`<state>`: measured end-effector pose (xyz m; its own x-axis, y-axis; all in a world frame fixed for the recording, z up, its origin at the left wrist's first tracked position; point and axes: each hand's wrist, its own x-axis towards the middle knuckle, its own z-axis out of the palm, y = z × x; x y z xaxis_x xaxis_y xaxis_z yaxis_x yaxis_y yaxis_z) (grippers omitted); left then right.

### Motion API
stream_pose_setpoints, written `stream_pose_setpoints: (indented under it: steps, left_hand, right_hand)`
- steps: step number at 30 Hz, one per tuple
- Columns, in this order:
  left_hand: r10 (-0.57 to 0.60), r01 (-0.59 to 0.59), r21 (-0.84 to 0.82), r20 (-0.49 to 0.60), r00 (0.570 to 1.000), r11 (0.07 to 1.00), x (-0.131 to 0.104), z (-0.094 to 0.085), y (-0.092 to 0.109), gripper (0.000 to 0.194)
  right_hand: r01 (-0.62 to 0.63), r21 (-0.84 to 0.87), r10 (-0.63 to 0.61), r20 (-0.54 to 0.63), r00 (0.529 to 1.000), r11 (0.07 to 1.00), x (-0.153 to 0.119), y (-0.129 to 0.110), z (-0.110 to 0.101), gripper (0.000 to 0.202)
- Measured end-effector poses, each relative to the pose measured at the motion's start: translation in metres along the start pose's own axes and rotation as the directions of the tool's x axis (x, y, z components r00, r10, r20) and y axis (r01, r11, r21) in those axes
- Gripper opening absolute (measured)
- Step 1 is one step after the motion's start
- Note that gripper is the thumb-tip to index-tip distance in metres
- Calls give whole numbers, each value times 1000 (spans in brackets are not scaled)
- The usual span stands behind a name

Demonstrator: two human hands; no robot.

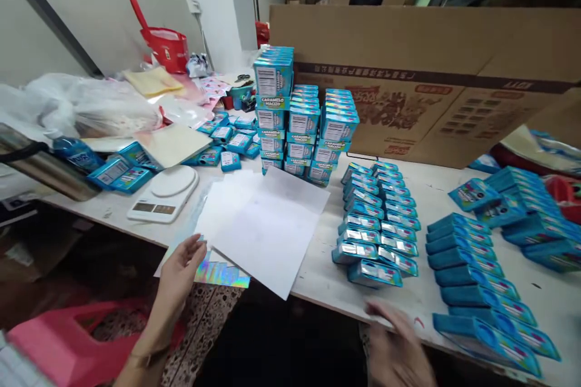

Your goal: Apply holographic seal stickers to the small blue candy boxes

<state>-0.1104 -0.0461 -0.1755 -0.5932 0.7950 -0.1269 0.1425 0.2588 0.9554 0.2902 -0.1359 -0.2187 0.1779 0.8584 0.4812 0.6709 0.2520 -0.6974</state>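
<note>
My left hand (pixel 182 259) is at the near left edge of a stack of white sheets (pixel 272 224), its fingers loosely curled and apart, with nothing visible between them. Beneath the white sheets, a shiny rainbow-coloured sheet (pixel 222 274) sticks out over the table edge. Smeared by motion, my right hand (pixel 397 341) is low at the table's front edge; whether its fingers hold anything is unclear. Two rows of small blue boxes (pixel 365 236) stand just beyond it. Another row of blue boxes (pixel 472 290) lies to its right.
Tall stacks of blue boxes (pixel 275 115) stand behind the sheets, before a large cardboard carton (pixel 408 97). A white kitchen scale (pixel 166 193), loose blue boxes (pixel 238 142) and a steel flask (pixel 59 169) are on the left. A pink stool (pixel 72 338) is below the table (pixel 318 272).
</note>
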Motion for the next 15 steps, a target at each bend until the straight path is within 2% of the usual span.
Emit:
stream_pose_setpoints:
  steps: [1,3,4,5,6,7,9,10,11,12,13,15]
  left_hand:
    - [-55,55,-22,-11,998,998,2,-9,-14,72]
    - [-96,97,-69,24,995,993,7,-16,-29,74]
    - [-87,92,-89,59,994,992,11,-15,-30,74]
    - [-67,77,-107,92,993,991,15,-11,-27,73]
    - [-45,60,-120,126,991,991,19,-6,-23,71]
    - [-26,48,-129,167,986,990,23,1,-17,69]
    - [1,40,-144,277,961,989,28,19,-7,64]
    - [6,50,-155,343,939,987,28,30,-4,63]
    - [7,68,-166,412,911,984,28,40,-3,63]
    - [-5,102,-175,480,877,979,26,49,-4,64]
    - [-26,144,-178,540,841,973,24,57,-7,66]
    - [-74,226,-176,608,791,958,20,68,-15,72]
  right_hand:
    - [104,33,-107,113,988,994,13,-23,29,46]
    - [280,76,-287,381,879,957,39,-60,85,74]
    - [337,83,-337,451,826,938,54,-73,111,86]
    - [362,70,-350,482,804,929,71,-81,134,90]
    - [356,28,-327,470,820,934,91,-85,155,86]
    - [320,-52,-270,418,867,946,114,-87,172,76]
    - [175,-263,-96,288,953,949,165,-85,199,63]
    - [78,-383,18,239,971,920,190,-82,208,60]
    - [-15,-489,130,202,971,872,212,-78,215,59]
    - [-65,-521,177,168,970,851,230,-75,219,57]
    - [-98,-549,213,150,965,830,243,-73,221,53]
    - [-90,-563,210,153,966,821,250,-73,219,40]
